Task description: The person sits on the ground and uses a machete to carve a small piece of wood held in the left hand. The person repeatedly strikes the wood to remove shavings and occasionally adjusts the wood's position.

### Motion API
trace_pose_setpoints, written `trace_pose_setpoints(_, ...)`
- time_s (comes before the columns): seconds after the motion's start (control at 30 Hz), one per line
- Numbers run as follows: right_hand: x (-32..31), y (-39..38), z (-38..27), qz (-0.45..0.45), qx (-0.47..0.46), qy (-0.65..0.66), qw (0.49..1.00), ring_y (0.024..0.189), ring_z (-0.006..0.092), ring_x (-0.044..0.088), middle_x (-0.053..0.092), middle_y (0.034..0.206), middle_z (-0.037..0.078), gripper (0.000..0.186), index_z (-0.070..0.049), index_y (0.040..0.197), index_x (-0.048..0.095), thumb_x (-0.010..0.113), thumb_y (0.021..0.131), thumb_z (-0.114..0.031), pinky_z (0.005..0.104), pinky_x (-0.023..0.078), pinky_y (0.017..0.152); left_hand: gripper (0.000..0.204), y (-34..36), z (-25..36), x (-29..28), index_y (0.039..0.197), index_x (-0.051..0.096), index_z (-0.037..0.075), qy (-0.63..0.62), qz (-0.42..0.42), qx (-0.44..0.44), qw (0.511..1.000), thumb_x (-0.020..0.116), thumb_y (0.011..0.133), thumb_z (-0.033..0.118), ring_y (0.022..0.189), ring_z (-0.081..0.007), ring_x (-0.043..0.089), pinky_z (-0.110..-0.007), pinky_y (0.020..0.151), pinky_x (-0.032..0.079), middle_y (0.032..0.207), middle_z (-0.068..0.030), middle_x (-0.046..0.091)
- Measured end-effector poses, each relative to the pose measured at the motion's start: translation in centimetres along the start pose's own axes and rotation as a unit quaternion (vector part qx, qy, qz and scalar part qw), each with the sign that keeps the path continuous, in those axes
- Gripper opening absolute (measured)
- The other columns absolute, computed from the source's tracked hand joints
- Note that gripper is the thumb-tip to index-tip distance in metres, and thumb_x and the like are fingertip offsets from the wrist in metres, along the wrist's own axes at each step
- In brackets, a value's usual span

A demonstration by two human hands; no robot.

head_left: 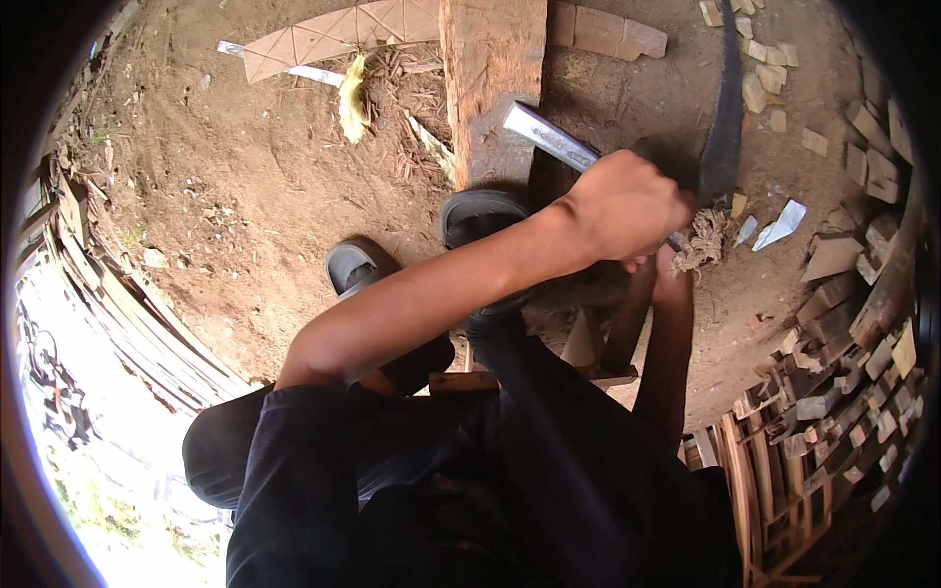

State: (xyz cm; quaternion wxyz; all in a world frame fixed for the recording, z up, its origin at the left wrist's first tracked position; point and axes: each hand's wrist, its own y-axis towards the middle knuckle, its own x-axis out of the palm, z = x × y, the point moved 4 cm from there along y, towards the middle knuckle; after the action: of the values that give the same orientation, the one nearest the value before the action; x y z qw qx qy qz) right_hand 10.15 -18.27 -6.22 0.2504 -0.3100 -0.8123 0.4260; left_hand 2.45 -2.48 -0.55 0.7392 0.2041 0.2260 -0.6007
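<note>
My left arm reaches across to the right, and my left hand point(627, 208) is closed in a fist around a chisel point(551, 135). Its flat silver blade points up and left, its end over the foot of a rough wooden plank point(495, 93). Just below the fist, my right hand point(670, 278) is mostly hidden; a few curled fingertips show, but what they hold cannot be made out. A frayed, fibrous tan tuft point(702, 243) sticks out beside both hands. Close to the fist lies a dark saw blade point(723, 127).
A curved board point(343, 39) with marked lines and another curved wooden piece point(608, 31) flank the plank. Yellow crumpled material point(352, 100) lies on the dirt. Wood offcuts point(853, 392) pile up on the right. My dark shoes point(480, 218) stand close to the plank.
</note>
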Motion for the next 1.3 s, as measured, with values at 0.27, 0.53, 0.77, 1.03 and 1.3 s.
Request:
trace_pose_setpoints(0.27,1.2,0.9,2.7,0.013,0.138,-0.054,0.989,0.044,0.0109,0.043,0.041,0.058,-0.001,0.023,-0.009,0.089,0.046,0.043,0.092,-0.031,0.0253,0.038,0.041,0.02,1.7,-1.2,-2.0,0.078,0.061,0.007,-0.015,0.136,-0.114,0.984,0.065,0.065,0.021,0.061,-0.0266,0.063,-0.036,0.055,0.05,0.065,-0.0114,0.063)
trace_pose_setpoints(0.53,1.3,1.0,2.8,0.016,0.186,-0.07,0.98,0.045,0.0115,0.039,0.038,0.06,-0.001,0.025,-0.011,0.086,0.044,0.043,0.092,-0.035,0.027,0.037,0.042,0.02,1.9,-2.3,-4.7,0.078,0.059,0.005,-0.071,0.222,-0.172,0.957,0.064,0.066,0.02,0.064,-0.0304,0.062,-0.039,0.058,0.049,0.07,-0.0132,0.063)
trace_pose_setpoints(0.77,2.2,-1.2,-1.0,0.017,0.175,-0.19,0.966,0.043,0.0061,0.037,0.037,0.057,-0.005,0.016,-0.012,0.082,0.046,0.053,0.088,-0.025,0.0224,0.032,0.04,0.011,2.0,-2.3,-4.0,0.072,0.064,0.007,-0.075,0.188,-0.144,0.969,0.06,0.066,0.015,0.068,-0.0271,0.065,-0.036,0.061,0.051,0.072,-0.0131,0.065)
trace_pose_setpoints(1.03,-0.2,-6.9,-9.9,0.16,0.046,-0.251,0.954,0.041,0.0014,0.034,0.037,0.055,-0.009,0.008,-0.012,0.082,0.05,0.058,0.082,-0.011,0.0189,0.029,0.037,0.01,1.5,-2.0,-3.3,0.073,0.065,0.008,-0.027,0.147,-0.131,0.98,0.058,0.068,0.014,0.074,-0.0264,0.065,-0.036,0.067,0.051,0.077,-0.0131,0.066)
trace_pose_setpoints(1.3,5.9,-9.1,-12.0,0.149,-0.148,-0.287,0.934,0.04,0.0093,0.039,0.042,0.059,0.0,0.02,-0.009,0.091,0.046,0.059,0.077,-0.005,0.0248,0.034,0.035,0.011,1.1,-1.6,-3.0,0.075,0.065,0.007,-0.004,0.141,-0.132,0.981,0.057,0.069,0.013,0.076,-0.0269,0.065,-0.037,0.068,0.051,0.079,-0.0137,0.066)
